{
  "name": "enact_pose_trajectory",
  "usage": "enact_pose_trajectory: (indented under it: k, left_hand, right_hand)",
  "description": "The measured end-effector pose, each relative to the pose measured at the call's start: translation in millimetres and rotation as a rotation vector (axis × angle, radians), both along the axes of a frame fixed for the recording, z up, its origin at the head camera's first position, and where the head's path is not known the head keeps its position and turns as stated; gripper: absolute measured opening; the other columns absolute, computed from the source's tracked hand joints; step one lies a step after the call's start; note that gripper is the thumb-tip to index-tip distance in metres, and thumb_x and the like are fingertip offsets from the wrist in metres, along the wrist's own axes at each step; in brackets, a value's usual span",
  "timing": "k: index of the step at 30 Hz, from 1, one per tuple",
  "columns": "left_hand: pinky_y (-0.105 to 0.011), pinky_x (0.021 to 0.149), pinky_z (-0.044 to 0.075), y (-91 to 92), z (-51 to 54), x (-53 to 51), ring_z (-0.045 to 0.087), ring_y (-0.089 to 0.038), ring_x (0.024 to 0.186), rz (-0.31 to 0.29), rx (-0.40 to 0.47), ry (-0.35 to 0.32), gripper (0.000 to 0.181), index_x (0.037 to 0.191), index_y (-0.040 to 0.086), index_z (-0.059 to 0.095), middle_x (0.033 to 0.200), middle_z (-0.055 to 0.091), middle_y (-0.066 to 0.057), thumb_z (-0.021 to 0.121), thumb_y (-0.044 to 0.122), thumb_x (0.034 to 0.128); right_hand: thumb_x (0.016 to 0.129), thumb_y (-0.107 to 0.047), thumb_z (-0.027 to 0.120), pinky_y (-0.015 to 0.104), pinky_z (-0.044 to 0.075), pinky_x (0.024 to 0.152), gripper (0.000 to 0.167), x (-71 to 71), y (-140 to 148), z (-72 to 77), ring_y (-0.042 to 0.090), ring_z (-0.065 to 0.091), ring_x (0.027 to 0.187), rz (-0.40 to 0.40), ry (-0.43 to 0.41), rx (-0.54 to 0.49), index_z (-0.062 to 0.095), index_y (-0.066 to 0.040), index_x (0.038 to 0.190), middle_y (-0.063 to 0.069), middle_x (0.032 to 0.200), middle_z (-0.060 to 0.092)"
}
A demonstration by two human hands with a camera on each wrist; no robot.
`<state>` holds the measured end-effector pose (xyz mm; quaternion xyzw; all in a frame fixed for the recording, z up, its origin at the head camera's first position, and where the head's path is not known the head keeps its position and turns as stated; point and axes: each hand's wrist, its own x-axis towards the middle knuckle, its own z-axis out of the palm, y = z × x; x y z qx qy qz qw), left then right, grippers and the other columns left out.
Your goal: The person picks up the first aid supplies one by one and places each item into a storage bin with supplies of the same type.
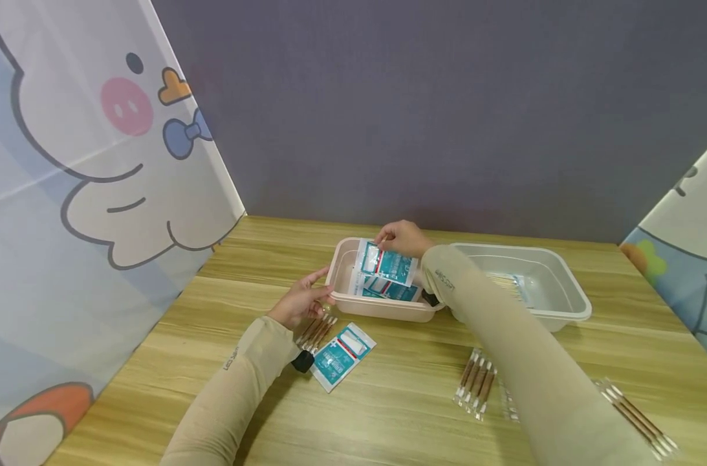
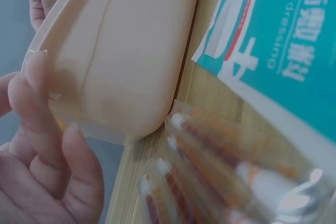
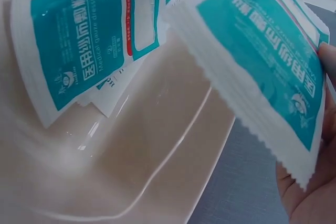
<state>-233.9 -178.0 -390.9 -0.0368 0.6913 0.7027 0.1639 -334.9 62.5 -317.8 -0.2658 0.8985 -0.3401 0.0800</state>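
My right hand (image 1: 407, 239) pinches a teal-and-white medical gauze dressing packet (image 1: 388, 264) by its edge, above a pale pink plastic bin (image 1: 382, 309). In the right wrist view the packet (image 3: 262, 56) hangs tilted over the bin's rim. More gauze packets (image 3: 100, 40) lie inside the bin, overlapping. My left hand (image 1: 299, 301) touches the bin's front left corner, its fingers loosely bent against the rim. Close to that hand, a bundle of brown-stick cotton swabs (image 1: 317, 331) in clear wrap and another gauze packet (image 1: 343, 356) lie on the table.
A pale grey bin (image 1: 563, 291) stands right of the pink one, holding a packet of thin light sticks (image 1: 507, 283). Wrapped swabs (image 1: 475, 383) and another swab bundle (image 1: 638, 417) lie at the front right of the wooden table (image 1: 400, 408). A grey partition (image 1: 446, 116) rises behind.
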Motion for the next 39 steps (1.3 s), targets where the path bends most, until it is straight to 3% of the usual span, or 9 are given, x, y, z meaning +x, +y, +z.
enact_pose_trajectory:
  k: [9,13,23,31,35,39]
  left_hand:
    - [-0.021,0.046,0.043,0.0,-3.6,-4.3,0.047,-0.008,0.043,0.018,-0.030,-0.022,0.058,0.152,0.017,0.028,0.068,0.065,-0.001,0.052,0.013,0.0995]
    - [-0.020,0.045,0.042,-0.4,-2.5,-1.6,0.046,-0.006,0.042,0.019,-0.025,-0.009,0.058,0.152,0.016,0.027,0.067,0.064,0.000,0.052,0.012,0.0996]
    - [-0.016,0.041,0.038,1.9,-1.5,-1.1,0.047,-0.004,0.043,0.026,-0.017,0.017,0.057,0.151,0.012,0.028,0.065,0.065,0.000,0.052,0.009,0.0993]
    - [-0.015,0.040,0.037,5.2,-0.9,-0.4,0.048,-0.004,0.043,0.032,-0.006,0.004,0.057,0.151,0.011,0.030,0.065,0.065,-0.001,0.053,0.008,0.0985]
    - [-0.015,0.040,0.036,5.5,-0.8,-0.3,0.047,-0.004,0.043,0.027,-0.005,0.003,0.058,0.151,0.011,0.028,0.064,0.065,0.000,0.053,0.009,0.0987]
    - [-0.015,0.040,0.037,2.2,-1.5,0.4,0.046,-0.004,0.042,0.024,0.004,0.000,0.059,0.152,0.012,0.027,0.065,0.065,0.001,0.052,0.009,0.0991]
  right_hand:
    - [0.096,-0.006,0.057,0.038,0.049,0.086,0.011,-4.6,-4.3,-3.4,0.023,0.057,0.089,0.074,0.019,0.081,0.067,-0.002,0.100,0.011,0.099,0.066]
    - [0.097,-0.005,0.055,0.039,0.049,0.088,0.012,-6.6,-8.1,-5.1,0.024,0.056,0.091,0.091,0.000,0.110,0.065,-0.001,0.102,0.012,0.100,0.065]
    - [0.091,0.004,0.055,0.037,0.050,0.083,0.019,-8.8,-8.7,-9.2,0.024,0.058,0.091,0.163,0.033,0.187,0.069,-0.002,0.102,0.013,0.098,0.066]
    - [0.088,0.007,0.055,0.036,0.048,0.081,0.022,-14.8,-3.0,-16.7,0.025,0.055,0.089,0.175,0.039,0.179,0.068,0.003,0.104,0.014,0.098,0.065]
    - [0.090,0.000,0.059,0.036,0.048,0.081,0.020,-16.0,0.0,-13.0,0.024,0.056,0.088,0.200,0.059,0.193,0.067,0.003,0.108,0.014,0.098,0.065]
    - [0.090,-0.005,0.063,0.036,0.047,0.079,0.021,-4.6,-0.1,-1.0,0.023,0.056,0.085,0.216,0.058,0.160,0.067,0.001,0.109,0.011,0.092,0.064]
